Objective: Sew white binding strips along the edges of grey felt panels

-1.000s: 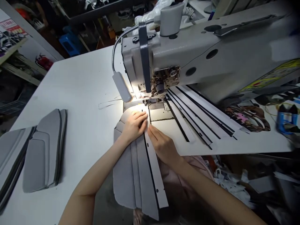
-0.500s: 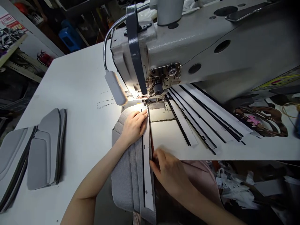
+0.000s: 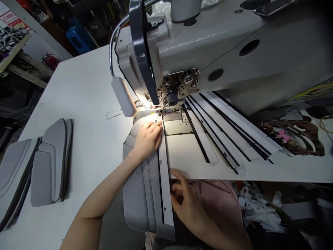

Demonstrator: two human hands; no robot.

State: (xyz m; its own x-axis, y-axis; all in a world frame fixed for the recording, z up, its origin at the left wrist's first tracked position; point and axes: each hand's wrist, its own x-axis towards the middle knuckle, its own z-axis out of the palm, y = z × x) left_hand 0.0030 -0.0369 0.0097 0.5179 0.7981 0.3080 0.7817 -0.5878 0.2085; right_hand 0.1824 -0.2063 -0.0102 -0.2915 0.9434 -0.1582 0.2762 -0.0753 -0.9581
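Note:
A grey padded fabric panel [image 3: 136,194] hangs over the table's front edge, its far end under the presser foot of a sewing machine [image 3: 179,52]. Along the panel's right side lies a white strip [image 3: 164,173] with a black edge. My left hand [image 3: 148,140] rests flat on panel and strip, fingertips close to the lit needle area. Beside the strip's right edge, lower down, is my right hand [image 3: 188,201]. Its index finger and thumb are apart, their tips at the panel's edge; I see nothing held between them.
Several white strips with black edges [image 3: 223,135] fan out right of the needle. Grey padded panels [image 3: 48,166] lie stacked on the left of the white table [image 3: 85,104]. A lamp [image 3: 124,97] hangs beside the machine head. White scraps [image 3: 260,208] lie below at right.
My right hand has shifted slightly down, and its fingers have spread from a closer curl at the panel's edge. The left hand stays on the panel. The view has shifted slightly.

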